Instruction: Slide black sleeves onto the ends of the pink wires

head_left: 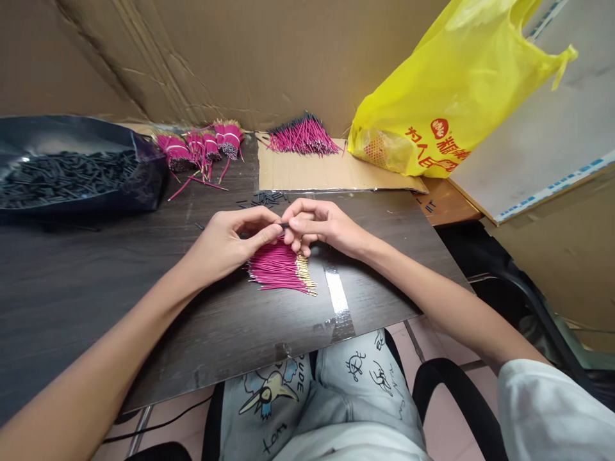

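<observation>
near the middle of the frame, over the dark table [96, 282], the left hand [225, 246] and the right hand [319, 225] meet fingertip to fingertip, both pinched together on a short black sleeve [284, 225] held between them; whether a wire already sits inside it is too small to tell. just below the hands lies the loose pile of pink wires [278, 269], fanned flat on the table with their gold tips pointing toward the lower right. a few spare black sleeves [262, 200] are scattered just beyond the hands, and a dark bag of sleeves [72, 169] sits at the upper left. tied pink bundles [202, 147] rest near the back at upper centre, and a spread of wires with dark ends [302, 137] lies on a cardboard sheet [331, 173] beside a yellow plastic bag [451, 89] at the upper right. to do this well, it seems best to keep the sleeve level and steady in one hand's pinch, hold the wire close to its end so it does not bend, and keep the work low over the pile so anything dropped lands among the wires.
</observation>
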### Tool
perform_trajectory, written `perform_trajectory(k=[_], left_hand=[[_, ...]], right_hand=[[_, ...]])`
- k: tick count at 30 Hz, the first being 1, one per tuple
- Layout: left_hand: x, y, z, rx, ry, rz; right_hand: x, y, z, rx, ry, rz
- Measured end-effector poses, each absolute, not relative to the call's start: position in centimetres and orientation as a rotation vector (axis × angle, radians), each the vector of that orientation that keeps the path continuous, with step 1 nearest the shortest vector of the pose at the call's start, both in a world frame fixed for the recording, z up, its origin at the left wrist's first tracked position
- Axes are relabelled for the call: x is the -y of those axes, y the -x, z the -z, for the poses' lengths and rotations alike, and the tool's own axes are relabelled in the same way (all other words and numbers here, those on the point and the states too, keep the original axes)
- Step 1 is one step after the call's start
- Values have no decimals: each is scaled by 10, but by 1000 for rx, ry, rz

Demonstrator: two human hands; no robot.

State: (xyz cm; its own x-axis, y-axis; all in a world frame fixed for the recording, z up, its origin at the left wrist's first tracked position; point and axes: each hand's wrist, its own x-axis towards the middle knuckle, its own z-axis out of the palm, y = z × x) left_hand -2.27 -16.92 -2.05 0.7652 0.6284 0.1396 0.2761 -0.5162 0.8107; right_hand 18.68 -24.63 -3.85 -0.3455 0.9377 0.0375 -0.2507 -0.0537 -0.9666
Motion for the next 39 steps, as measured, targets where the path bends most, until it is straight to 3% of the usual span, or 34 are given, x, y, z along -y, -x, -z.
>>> perform_trajectory(k=[8, 17, 27, 33, 39], left_hand=[[172, 23, 21, -676, -2074, -514], [170, 18, 21, -481, -1726, -891], [181, 6, 26, -428, -1272, -782], [184, 4, 25, -489, -1171, -789], [177, 3, 27, -560, -1125, -834]], right_hand=[[245, -185, 39, 1297, 928, -1481], [248, -176, 42, 1392, 899, -1204], [253, -162, 44, 1613, 1052, -802], [253, -161, 42, 1539, 1091, -816], [254, -172, 30, 1400, 1128, -1050]])
